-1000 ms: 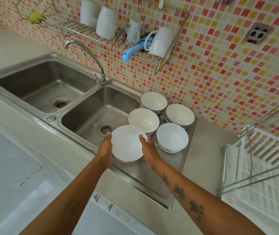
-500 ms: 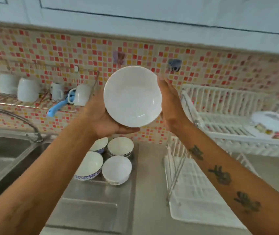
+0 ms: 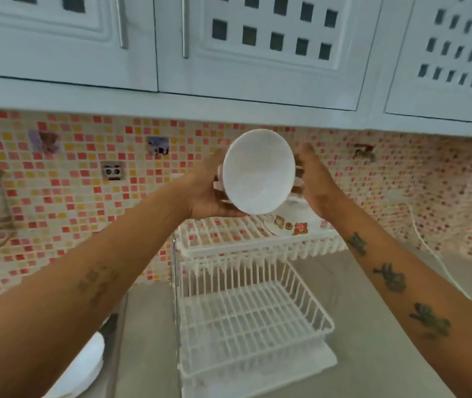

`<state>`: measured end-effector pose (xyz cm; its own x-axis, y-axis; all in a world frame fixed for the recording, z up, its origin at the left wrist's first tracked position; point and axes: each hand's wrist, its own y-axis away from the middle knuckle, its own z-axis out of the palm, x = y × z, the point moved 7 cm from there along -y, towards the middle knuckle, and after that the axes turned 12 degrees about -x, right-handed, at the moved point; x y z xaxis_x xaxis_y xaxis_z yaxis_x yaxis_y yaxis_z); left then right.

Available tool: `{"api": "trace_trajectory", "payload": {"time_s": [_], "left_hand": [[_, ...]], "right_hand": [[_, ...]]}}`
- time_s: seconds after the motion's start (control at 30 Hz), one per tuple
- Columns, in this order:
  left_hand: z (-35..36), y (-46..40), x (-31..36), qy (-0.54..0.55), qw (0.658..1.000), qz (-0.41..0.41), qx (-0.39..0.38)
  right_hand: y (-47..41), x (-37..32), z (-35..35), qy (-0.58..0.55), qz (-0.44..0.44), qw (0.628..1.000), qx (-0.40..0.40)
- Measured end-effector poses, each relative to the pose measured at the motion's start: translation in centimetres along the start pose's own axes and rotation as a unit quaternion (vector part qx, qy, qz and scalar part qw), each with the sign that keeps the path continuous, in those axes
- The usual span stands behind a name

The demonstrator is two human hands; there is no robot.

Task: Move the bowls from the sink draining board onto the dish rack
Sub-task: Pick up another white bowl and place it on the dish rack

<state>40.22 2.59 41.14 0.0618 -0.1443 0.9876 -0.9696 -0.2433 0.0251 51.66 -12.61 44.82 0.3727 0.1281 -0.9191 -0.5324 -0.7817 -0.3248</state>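
Above dish rack now — bowl tipped, both hands gripping.

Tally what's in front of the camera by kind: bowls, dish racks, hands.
Bowls: 2, one held, one at the lower left edge
Dish racks: 1
Hands: 2, left, right
Total: 5

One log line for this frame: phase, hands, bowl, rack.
phase: carry | left hand: holding bowl | right hand: at bowl's side | bowl: tilted, above rack top tier | rack bottom tier: bare
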Motion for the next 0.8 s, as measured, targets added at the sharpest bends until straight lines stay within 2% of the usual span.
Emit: {"api": "trace_trajectory", "payload": {"time_s": [0.03, 0.07, 0.2, 0.37, 0.57, 0.8], "left_hand": [[0.9, -0.7, 0.3, 0.069, 0.997, 0.014, 0.009], [1.4, -1.5, 0.6, 0.066, 0.997, 0.03, 0.024], [4.1, -5.3, 2.3, -0.086, 0.988, 0.093, 0.09], [6.0, -9.0, 1.4, -0.199, 0.963, 0.144, 0.113], [7.1, -11.9, -0.8, -0.28, 0.944, 0.122, 0.125], [8.5, -13.7, -1.7, -0.331, 0.934, 0.09, 0.101]], "right_hand": [[-0.2, 0.4, -1.4, 0.01, 0.017, 1.0, 0.007], [-0.3, 0.7, -2.5, 0.021, 0.037, 0.999, 0.011], [-1.4, 2.6, -6.0, 0.06, 0.084, 0.994, 0.026], [-2.8, 5.7, -7.2, 0.079, 0.127, 0.987, 0.053], [-3.8, 10.2, -8.0, 0.07, 0.169, 0.981, 0.06], [-4.7, 12.9, -8.7, 0.001, 0.224, 0.973, 0.059]]}}
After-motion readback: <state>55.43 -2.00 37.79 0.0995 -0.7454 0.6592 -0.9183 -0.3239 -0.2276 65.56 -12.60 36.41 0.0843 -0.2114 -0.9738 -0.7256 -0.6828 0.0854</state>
